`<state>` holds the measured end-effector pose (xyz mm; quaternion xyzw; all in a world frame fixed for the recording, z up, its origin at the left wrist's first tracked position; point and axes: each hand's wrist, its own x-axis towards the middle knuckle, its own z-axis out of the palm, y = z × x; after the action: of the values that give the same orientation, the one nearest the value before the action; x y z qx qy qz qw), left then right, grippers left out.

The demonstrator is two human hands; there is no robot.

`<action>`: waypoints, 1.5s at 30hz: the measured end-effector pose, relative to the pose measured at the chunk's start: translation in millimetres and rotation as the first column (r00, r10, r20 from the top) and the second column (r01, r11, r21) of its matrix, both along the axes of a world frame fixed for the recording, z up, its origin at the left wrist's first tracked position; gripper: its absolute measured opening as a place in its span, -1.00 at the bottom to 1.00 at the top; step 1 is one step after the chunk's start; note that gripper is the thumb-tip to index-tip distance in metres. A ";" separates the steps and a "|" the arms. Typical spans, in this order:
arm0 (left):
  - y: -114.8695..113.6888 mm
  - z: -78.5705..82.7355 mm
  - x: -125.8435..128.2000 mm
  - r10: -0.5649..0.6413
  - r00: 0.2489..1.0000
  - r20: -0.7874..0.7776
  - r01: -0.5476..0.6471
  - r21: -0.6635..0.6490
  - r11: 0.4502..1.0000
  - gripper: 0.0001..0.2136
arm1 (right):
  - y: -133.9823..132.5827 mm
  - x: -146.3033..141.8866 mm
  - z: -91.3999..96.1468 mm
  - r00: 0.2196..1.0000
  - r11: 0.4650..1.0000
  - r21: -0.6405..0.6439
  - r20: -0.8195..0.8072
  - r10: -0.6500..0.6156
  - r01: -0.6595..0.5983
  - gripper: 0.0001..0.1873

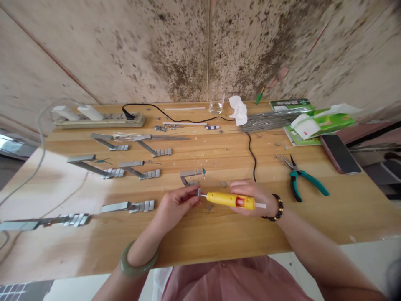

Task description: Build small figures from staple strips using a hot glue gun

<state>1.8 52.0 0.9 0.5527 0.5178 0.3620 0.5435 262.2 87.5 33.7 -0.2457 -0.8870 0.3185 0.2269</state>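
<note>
My right hand (253, 196) is closed around a yellow glue gun (230, 200), whose nozzle points left. My left hand (177, 205) pinches a small grey metal piece (198, 192) right at the nozzle tip. Both hands hover low over the wooden table (219, 234), near its front edge. Just behind them lies a bent grey metal strip (189, 174). The gun's black cord (252, 154) runs back across the table to a power strip (103, 120).
Several finished grey metal strip assemblies (131, 206) lie on the left half. Green-handled pliers (297, 177) rest to the right, beside a phone (340, 154). At the back stand a glass (216, 102), crumpled tissue (238, 109), a bundle of metal rods (269, 119) and a green tissue pack (322, 122).
</note>
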 end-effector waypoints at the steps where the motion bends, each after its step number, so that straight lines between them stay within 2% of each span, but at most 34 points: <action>1: 0.0 0.4 0.1 -0.003 1.000 -0.013 0.003 0.004 1.000 -0.65 | 0.0 0.0 -0.5 1.000 1.000 0.003 -0.001 -0.007 0.007 -0.77; 6: -0.2 0.1 -0.3 -0.025 0.995 -0.100 0.028 0.024 0.999 -0.65 | 0.1 1.1 -4.2 0.997 0.997 0.037 -0.011 -0.074 0.074 -0.79; 13: -1.3 -1.1 -0.6 0.008 0.981 -0.193 0.011 0.100 0.995 -0.67 | -0.2 0.1 -2.2 0.999 0.998 0.058 0.020 -0.037 0.036 -0.80; 21: -0.1 0.8 1.9 0.024 0.974 -0.225 0.008 0.140 0.990 -0.70 | 0.0 -0.8 -4.2 0.997 0.997 0.077 0.071 -0.021 0.016 -0.82; 27: -0.3 4.3 2.0 0.028 0.969 -0.247 0.005 0.129 0.992 -0.70 | 1.1 -0.1 -2.1 0.997 0.996 0.071 0.049 -0.056 0.052 -0.80; 35: -2.2 -1.6 0.5 0.014 0.972 -0.233 0.014 0.120 0.993 -0.70 | 0.0 -1.0 -2.2 0.998 0.999 0.052 0.064 -0.001 -0.003 -0.86; 45: -0.6 3.8 1.9 0.019 0.971 -0.239 0.009 0.115 0.993 -0.70 | 1.6 0.1 -2.7 0.998 0.996 0.081 0.049 -0.043 0.039 -0.82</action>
<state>3.7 51.5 4.7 0.6216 0.5593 0.3233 0.4431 262.4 89.0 31.0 -0.2625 -0.8992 0.2719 0.2206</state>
